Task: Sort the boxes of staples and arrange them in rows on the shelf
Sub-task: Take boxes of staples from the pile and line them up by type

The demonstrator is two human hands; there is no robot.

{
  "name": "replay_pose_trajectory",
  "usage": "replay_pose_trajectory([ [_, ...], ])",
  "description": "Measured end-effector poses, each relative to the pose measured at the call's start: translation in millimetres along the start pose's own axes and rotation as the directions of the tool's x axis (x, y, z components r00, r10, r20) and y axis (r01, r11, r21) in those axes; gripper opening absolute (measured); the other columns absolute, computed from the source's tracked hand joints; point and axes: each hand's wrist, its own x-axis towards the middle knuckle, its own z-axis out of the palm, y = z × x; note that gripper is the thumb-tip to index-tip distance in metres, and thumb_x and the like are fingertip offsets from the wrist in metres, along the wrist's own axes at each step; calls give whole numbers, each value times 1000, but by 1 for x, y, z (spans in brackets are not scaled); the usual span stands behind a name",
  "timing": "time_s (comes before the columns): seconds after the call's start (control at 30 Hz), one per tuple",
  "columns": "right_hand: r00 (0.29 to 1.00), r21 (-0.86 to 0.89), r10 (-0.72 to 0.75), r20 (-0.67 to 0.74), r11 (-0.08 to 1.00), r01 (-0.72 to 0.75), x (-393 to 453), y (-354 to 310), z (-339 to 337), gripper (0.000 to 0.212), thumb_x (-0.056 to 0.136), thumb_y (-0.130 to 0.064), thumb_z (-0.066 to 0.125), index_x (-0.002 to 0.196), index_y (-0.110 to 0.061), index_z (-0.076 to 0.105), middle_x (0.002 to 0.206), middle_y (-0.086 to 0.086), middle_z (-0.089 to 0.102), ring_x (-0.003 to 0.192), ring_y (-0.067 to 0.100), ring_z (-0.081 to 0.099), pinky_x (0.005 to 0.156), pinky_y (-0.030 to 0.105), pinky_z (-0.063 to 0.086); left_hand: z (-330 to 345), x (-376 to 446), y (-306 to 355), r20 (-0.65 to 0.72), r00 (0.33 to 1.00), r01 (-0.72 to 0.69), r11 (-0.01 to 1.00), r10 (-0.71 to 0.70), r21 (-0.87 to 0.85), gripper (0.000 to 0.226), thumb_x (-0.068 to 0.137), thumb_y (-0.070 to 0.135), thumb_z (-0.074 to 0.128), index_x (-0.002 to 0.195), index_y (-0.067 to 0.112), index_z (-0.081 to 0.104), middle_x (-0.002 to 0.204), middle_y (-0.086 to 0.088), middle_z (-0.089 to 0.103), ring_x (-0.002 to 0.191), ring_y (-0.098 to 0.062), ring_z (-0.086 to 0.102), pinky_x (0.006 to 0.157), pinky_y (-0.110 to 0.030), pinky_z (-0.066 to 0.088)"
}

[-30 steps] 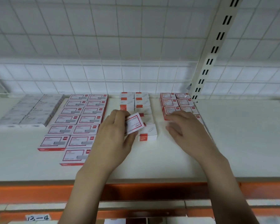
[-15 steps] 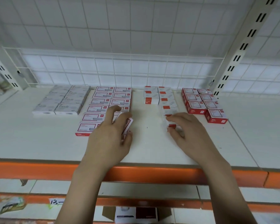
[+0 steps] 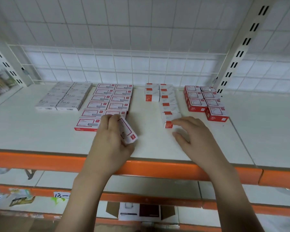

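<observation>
On the white shelf (image 3: pixel 40 131) lie four groups of staple boxes. Grey boxes (image 3: pixel 64 96) sit at the left, flat red-framed white boxes (image 3: pixel 107 101) beside them, small white boxes with red corners (image 3: pixel 167 104) in the middle, and red boxes (image 3: pixel 206 101) at the right. My left hand (image 3: pixel 110 144) grips one red-framed white box (image 3: pixel 127 131), tilted, just in front of the second group's right column. My right hand (image 3: pixel 196 138) hovers with spread fingers at the front box of the small white column (image 3: pixel 168 124); contact is unclear.
An orange beam (image 3: pixel 32 161) edges the shelf front. A wire grid (image 3: pixel 124 64) backs the shelf, with slotted uprights (image 3: pixel 238 54) at right and left. Below, a lower shelf holds an open carton (image 3: pixel 139 211) and packets (image 3: pixel 20 198).
My left hand carried the red-framed box left from the middle column toward the second group. My right hand shifted from the red boxes to the small white column's front. The view pulled back.
</observation>
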Motion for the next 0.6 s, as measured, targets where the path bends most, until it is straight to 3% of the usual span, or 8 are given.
replay_pose_trajectory([
  [0.07,1000,24,2,-11,1000,-2,-4,3,0,33,90,-18,57,123,-18,57,125,-1,55,116,18,46,95,21,31,1,-6,0,-60,998,42,990,-34,137,68,59,35,70,114,-2,54,103,-16,56,88,-40,55,78,-37,45],
  [0.17,1000,41,-7,-16,999,8,-8,5,3,32,89,-17,58,121,-16,59,123,1,56,114,19,47,94,21,31,-2,-18,5,-113,983,165,961,-143,222,81,58,57,48,115,0,56,101,-18,61,87,-41,55,77,-45,45],
  [0.37,999,72,-37,1,997,37,-10,2,7,32,91,-20,56,123,-18,57,125,-2,55,117,14,45,96,18,30,-10,-36,1,-184,947,306,911,-263,275,88,63,65,40,123,1,54,105,-22,62,91,-42,53,83,-45,41],
  [0.53,998,64,-52,41,997,49,-13,-4,13,34,91,-23,55,125,-21,55,128,-5,52,120,9,41,99,17,28,-14,-40,-8,-225,897,433,859,-380,274,78,71,57,66,126,4,54,110,-23,60,98,-44,51,84,-46,39],
  [0.6,997,55,-62,50,997,59,-13,-7,13,34,92,-23,54,125,-20,55,128,-5,52,121,8,40,100,18,27,-17,-39,-14,-247,876,473,836,-414,279,72,71,53,68,123,5,56,109,-23,59,97,-44,49,83,-46,39],
])
